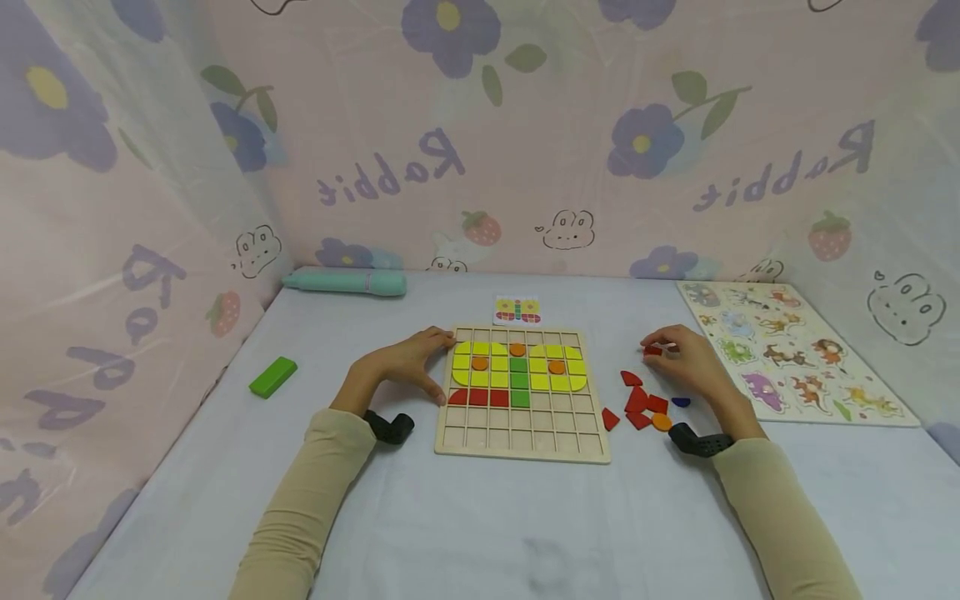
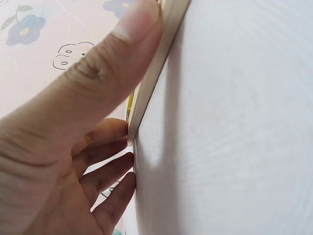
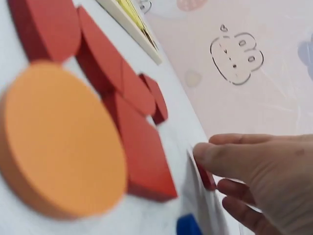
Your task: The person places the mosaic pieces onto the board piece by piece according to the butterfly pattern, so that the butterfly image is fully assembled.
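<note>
A wooden grid board [image 1: 525,443] lies on the table with yellow, orange, green and red pieces set in its squares. My left hand [image 1: 408,362] rests against its left side; the thumb [image 2: 105,63] touches the edge, and the other fingers reach the far left corner. Right of the board, my right hand [image 1: 686,358] pinches a small red piece [image 3: 204,175] between thumb and fingers, low over the table. The fingers partly hide that piece. Nearer to me lie several loose red pieces [image 1: 637,400], an orange disc [image 1: 662,422] and a small blue piece [image 1: 681,402].
A small picture card [image 1: 517,310] of a butterfly pattern lies beyond the board. An animal sticker sheet [image 1: 806,354] is at the right, with a green block [image 1: 273,377] at the left and a teal marker-shaped case [image 1: 345,282] along the back.
</note>
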Tool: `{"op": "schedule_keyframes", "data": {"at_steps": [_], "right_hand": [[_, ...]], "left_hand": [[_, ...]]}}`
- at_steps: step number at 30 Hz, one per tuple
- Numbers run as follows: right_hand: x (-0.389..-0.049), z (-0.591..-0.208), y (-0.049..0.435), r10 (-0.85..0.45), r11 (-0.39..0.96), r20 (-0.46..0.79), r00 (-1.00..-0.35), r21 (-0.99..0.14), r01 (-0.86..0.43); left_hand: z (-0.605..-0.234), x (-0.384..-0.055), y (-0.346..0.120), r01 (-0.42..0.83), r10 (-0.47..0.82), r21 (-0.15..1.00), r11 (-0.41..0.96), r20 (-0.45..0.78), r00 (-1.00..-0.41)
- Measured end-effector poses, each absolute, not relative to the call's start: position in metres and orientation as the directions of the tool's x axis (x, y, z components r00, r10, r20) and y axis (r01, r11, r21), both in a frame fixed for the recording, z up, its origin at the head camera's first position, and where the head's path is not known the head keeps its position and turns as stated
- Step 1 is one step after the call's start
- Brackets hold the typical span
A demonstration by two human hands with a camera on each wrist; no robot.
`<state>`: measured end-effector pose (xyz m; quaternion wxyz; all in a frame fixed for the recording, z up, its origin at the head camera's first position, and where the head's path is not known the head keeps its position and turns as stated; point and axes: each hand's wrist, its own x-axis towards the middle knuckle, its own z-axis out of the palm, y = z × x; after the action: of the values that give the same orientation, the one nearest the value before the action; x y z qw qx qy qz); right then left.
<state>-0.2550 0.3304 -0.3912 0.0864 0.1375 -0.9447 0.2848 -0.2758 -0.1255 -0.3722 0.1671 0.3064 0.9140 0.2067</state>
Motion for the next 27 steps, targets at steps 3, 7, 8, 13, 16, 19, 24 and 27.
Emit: {"op": "schedule_keyframes", "data": {"at_steps": [3, 7, 8, 13, 16, 19, 24, 27], "right_hand": [[-0.256, -0.395, 0.337, -0.22, 0.803, 0.234, -0.947, -0.507, -0.312], [-0.256, -0.398, 0.339, -0.219, 0.811, 0.239, -0.946, -0.495, -0.313], [-0.256, -0.398, 0.339, -0.217, 0.815, 0.239, -0.946, -0.489, -0.311], [-0.254, -0.392, 0.321, -0.22, 0.801, 0.252, -0.943, -0.506, -0.322], [-0.25, -0.385, 0.299, -0.267, 0.767, 0.262, -0.927, -0.525, -0.369], [-0.244, -0.376, 0.271, -0.381, 0.7, 0.282, -0.881, -0.534, -0.474], [-0.229, -0.37, 0.227, -0.577, 0.543, 0.305, -0.757, -0.549, -0.635], [-0.221, -0.373, 0.208, -0.638, 0.493, 0.304, -0.707, -0.545, -0.679]], "left_hand": [[-0.373, -0.276, -0.125, 0.491, 0.628, 0.48, 0.727, -0.177, -0.758], [-0.375, -0.277, -0.125, 0.482, 0.622, 0.483, 0.731, -0.18, -0.762], [-0.375, -0.277, -0.125, 0.481, 0.621, 0.482, 0.732, -0.181, -0.763], [-0.375, -0.277, -0.125, 0.475, 0.618, 0.485, 0.734, -0.187, -0.764], [-0.374, -0.277, -0.125, 0.47, 0.615, 0.486, 0.737, -0.194, -0.765], [-0.374, -0.277, -0.125, 0.464, 0.611, 0.486, 0.74, -0.2, -0.766], [-0.373, -0.276, -0.125, 0.466, 0.609, 0.478, 0.745, -0.2, -0.768], [-0.374, -0.277, -0.125, 0.461, 0.604, 0.478, 0.748, -0.201, -0.771]]}}
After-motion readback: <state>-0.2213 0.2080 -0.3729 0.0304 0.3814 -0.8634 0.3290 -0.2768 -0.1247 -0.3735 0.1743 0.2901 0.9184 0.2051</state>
